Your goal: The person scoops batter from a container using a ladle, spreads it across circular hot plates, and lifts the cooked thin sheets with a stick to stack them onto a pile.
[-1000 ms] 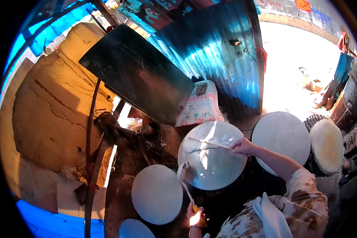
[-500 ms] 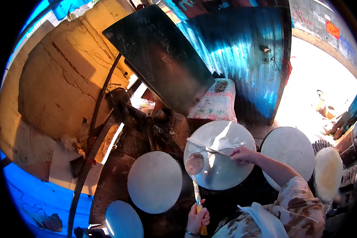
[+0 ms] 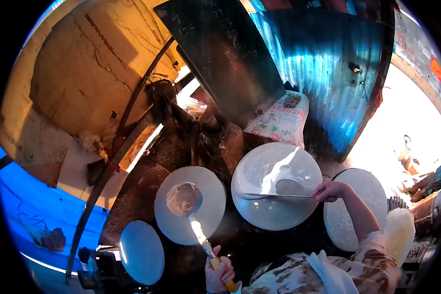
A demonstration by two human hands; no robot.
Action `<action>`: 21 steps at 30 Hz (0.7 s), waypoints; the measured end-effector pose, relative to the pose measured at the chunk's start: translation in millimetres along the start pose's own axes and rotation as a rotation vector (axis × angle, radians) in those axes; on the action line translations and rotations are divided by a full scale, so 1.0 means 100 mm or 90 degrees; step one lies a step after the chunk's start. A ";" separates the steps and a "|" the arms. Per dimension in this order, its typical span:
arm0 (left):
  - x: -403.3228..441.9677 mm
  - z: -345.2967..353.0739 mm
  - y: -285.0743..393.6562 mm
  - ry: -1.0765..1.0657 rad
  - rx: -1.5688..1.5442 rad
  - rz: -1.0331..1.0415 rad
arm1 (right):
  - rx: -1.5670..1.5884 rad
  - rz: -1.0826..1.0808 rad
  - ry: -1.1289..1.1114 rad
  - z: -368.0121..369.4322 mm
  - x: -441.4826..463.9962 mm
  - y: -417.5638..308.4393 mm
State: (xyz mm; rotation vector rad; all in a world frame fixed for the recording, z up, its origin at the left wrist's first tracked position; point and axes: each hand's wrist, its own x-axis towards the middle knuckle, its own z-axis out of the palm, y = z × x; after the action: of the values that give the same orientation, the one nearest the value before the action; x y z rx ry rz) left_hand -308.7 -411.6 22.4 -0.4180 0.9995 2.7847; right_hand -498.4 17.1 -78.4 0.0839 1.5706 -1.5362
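Note:
My left hand [image 3: 220,269] is wrapped round the yellow handle of a long ladle [image 3: 184,199] at the bottom of the view. The ladle's round bowl, with pale residue on it, is over the left round griddle [image 3: 211,183]; whether it touches the surface I cannot tell. In my right hand [image 3: 330,191] is a thin flat spreading stick [image 3: 284,196], pinched by its right end. It lies nearly level across the middle round griddle [image 3: 274,220], where white batter [image 3: 250,169] is smeared over the upper left part.
Another round griddle [image 3: 355,215] with a whitish surface stands to the right, beside a pale round sheet [image 3: 399,235]. A smaller disc [image 3: 142,252] sits at lower left. Behind are a printed sack [image 3: 279,117], a dark board [image 3: 225,63] and a rusty pipe stub [image 3: 210,124].
My left hand has moved the ladle left, from the middle griddle to the left one. The stick has turned from slanted to nearly level in my right hand. The view has shifted.

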 end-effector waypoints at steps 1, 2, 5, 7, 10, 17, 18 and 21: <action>-0.01 -0.02 -0.02 -0.017 0.014 0.028 | -0.001 0.003 -0.008 -0.04 0.07 -0.01; 0.02 -0.05 -0.02 -0.012 0.010 0.035 | -0.015 -0.049 0.101 -0.07 0.18 -0.13; 0.17 -0.07 -0.03 -0.020 -0.033 0.009 | -0.049 -0.065 0.217 0.25 0.45 -0.56; 0.21 -0.04 -0.04 -0.027 -0.066 0.022 | -0.137 -0.035 0.142 0.39 0.45 -0.54; 0.06 -0.02 0.00 -0.017 -0.068 0.015 | -0.057 0.007 -0.005 0.14 0.25 -0.10; 0.17 -0.01 0.00 -0.042 -0.104 -0.002 | -0.052 -0.078 0.154 0.25 0.53 -0.57; 0.18 -0.03 -0.01 -0.046 -0.116 -0.001 | -0.106 -0.054 0.073 0.31 0.54 -0.55; 0.09 -0.05 0.00 -0.016 -0.104 0.012 | -0.129 0.071 -0.039 0.06 0.27 -0.19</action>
State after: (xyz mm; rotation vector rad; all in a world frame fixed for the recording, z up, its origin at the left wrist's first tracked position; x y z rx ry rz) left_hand -316.0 -414.5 16.4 -0.3945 0.7779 2.8925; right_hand -522.0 -6.2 -79.4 0.0100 1.6360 -1.2762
